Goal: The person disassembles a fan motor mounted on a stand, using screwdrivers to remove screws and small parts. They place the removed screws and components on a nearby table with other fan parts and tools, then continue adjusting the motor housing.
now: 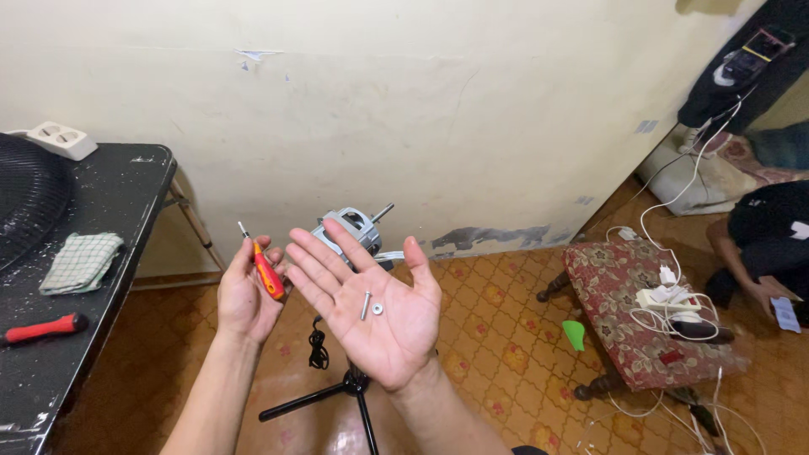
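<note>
A screw (366, 304) and a washer (377, 309) are shown on an open palm, in front of a grey motor (352, 229) on a stand.

The screw and washer lie loose, side by side, in the middle of the right hand (371, 307), whose fingers are spread flat and grip nothing; the palm is best kept level and slightly cupped, since both parts could roll off its edge to the tiled floor (497, 337). A small orange screwdriver (267, 274) is gripped in the closed fingers of the left hand (244, 295), tip up. Open room lies to the right of the hands; the black table (101, 244) edge stands close on the left, the tripod legs (337, 396) below, and a low patterned stool (649, 320) with cables well apart.
</note>
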